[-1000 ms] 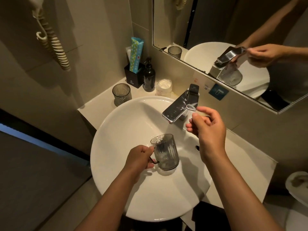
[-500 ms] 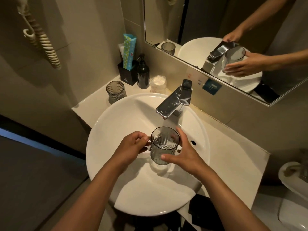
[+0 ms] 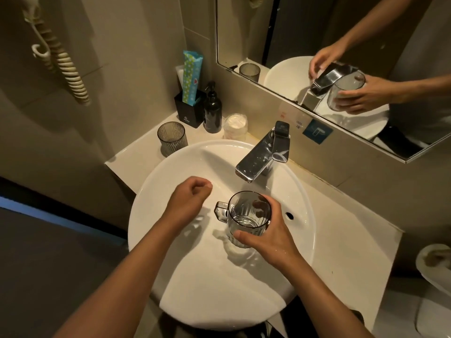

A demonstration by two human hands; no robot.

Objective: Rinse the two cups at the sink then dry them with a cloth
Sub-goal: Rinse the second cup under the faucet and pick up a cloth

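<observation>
A person's right hand (image 3: 266, 237) grips a smoky glass cup (image 3: 246, 219) over the white sink (image 3: 170, 276), just below the chrome tap (image 3: 262, 158), thumb on the near side and fingers wrapped round the far side. A little water appears to sit in the bottom, though the ribbed glass makes that hard to judge. The left hand (image 3: 189, 198), which half a second ago held the cup's handle (image 3: 220, 212), has let go and now hangs loosely curled and empty, just left of it. The handle points left. A second cup (image 3: 172, 139) stands upright on the counter (image 3: 131, 164) at far left, beside a black holder (image 3: 189, 112) and a dark pump bottle (image 3: 212, 111).
</observation>
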